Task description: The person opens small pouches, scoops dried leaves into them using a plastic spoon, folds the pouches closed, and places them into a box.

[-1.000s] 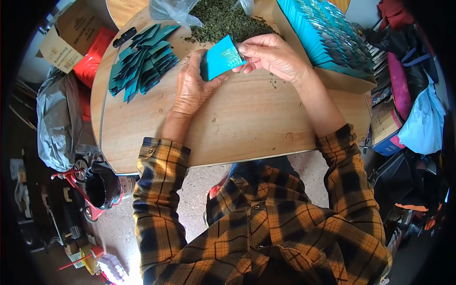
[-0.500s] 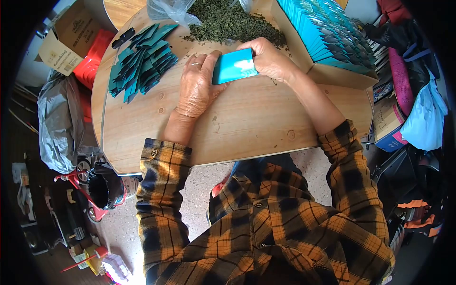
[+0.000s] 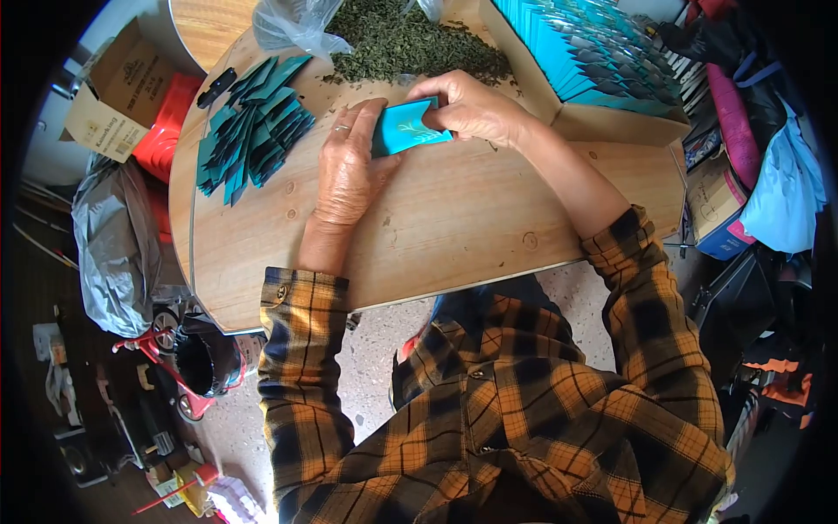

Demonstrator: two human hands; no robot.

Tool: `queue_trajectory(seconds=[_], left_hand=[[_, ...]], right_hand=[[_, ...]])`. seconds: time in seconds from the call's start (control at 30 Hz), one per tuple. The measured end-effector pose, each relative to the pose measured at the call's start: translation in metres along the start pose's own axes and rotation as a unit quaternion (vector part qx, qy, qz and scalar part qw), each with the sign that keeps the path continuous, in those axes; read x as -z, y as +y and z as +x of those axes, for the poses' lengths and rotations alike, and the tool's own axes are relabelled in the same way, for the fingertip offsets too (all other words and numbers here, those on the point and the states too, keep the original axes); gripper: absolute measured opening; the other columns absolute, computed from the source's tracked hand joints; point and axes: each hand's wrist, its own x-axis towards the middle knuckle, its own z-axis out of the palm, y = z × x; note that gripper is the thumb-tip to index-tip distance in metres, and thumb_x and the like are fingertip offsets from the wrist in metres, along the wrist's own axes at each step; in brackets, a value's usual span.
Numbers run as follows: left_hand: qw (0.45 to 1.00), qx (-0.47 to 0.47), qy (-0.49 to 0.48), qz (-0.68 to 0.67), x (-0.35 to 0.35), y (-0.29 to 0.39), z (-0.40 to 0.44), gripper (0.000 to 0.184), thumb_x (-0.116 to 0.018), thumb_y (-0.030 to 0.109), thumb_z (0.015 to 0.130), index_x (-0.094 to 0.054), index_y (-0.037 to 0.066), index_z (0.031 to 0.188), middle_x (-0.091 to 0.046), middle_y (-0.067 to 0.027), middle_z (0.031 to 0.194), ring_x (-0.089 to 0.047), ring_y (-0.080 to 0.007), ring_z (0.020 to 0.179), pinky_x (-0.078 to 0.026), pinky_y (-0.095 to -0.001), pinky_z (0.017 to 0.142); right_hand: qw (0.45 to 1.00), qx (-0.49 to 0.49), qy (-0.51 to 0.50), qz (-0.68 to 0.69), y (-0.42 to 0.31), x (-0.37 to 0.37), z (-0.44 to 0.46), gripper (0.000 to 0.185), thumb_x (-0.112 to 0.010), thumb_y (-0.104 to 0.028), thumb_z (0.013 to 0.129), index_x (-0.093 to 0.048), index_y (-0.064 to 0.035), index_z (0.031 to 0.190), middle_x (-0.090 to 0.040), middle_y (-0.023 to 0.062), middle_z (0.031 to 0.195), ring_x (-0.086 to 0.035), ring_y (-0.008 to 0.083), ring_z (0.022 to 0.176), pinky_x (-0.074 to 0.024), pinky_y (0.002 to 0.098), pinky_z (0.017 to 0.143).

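In the head view, you have a turquoise packet point(image 3: 403, 133) between your two hands, over the near side of a heap of dark green leaf flakes point(image 3: 410, 44). Your left hand point(image 3: 347, 166) grips its left end, fingers along the far side and thumb low at the near edge; one finger wears a ring. Your right hand point(image 3: 476, 112) is closed on the right end, its fingers curled, though you cannot tell from here whether any fingertip sits inside the packet. A pale plant design shows on the packet's face, near your right hand.

Beneath lies the wooden tabletop point(image 3: 436, 218). To your left, a loose pile of flat packets point(image 3: 255, 127) overlaps on the wood, with a small black object point(image 3: 216, 87) just beside it. A clear plastic bag point(image 3: 301, 31) touches the heap's left side. On your right, a cardboard box point(image 3: 624, 125) holds a tight row of packets point(image 3: 567, 61).
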Motion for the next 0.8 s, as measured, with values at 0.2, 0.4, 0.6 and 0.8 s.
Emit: queue_trajectory(seconds=[0.2,0.4,0.6,0.8], left_hand=[[1.000,0.024,-0.009,-0.010,-0.001,0.000,-0.001,0.064,-0.079,0.004,0.059,-0.054,0.004,0.118,-0.061,-0.0183,0.111,-0.059,-0.0370,0.102,-0.050,-0.0423,0.087],[1.000,0.005,-0.013,-0.008,-0.003,0.001,-0.001,0.065,-0.079,0.003,0.057,-0.054,0.005,0.118,-0.061,-0.0179,0.111,-0.059,-0.0369,0.102,-0.049,-0.0420,0.088],[1.000,0.020,-0.016,-0.011,-0.002,0.002,-0.001,0.066,-0.079,0.002,0.057,-0.054,0.005,0.118,-0.061,-0.0185,0.110,-0.060,-0.0372,0.100,-0.051,-0.0419,0.085],[0.998,0.035,0.006,-0.052,-0.002,0.001,-0.002,0.063,-0.082,0.008,0.060,-0.054,0.005,0.117,-0.064,-0.0187,0.103,-0.063,-0.0379,0.093,-0.052,-0.0413,0.080]], right_hand=[[0.999,-0.012,-0.025,0.034,-0.001,-0.002,-0.001,0.026,-0.061,-0.009,0.080,-0.064,-0.0073,0.106,-0.056,-0.0006,0.071,-0.047,0.0059,0.055,-0.0342,0.0208,0.044],[0.998,0.052,0.013,-0.037,0.013,-0.006,0.008,0.029,-0.059,0.005,0.078,-0.066,-0.0065,0.104,-0.060,0.0002,0.076,-0.053,0.0065,0.060,-0.0413,0.0223,0.049],[0.992,0.112,0.032,-0.043,0.010,-0.006,0.007,0.031,-0.058,0.005,0.077,-0.066,-0.0064,0.104,-0.060,0.0001,0.080,-0.053,0.0057,0.062,-0.0411,0.0218,0.050],[0.990,0.057,-0.046,0.121,-0.012,0.000,-0.009,0.033,-0.064,-0.003,0.078,-0.063,-0.0073,0.111,-0.054,-0.0010,0.073,-0.045,0.0026,0.057,-0.0321,0.0180,0.045]])
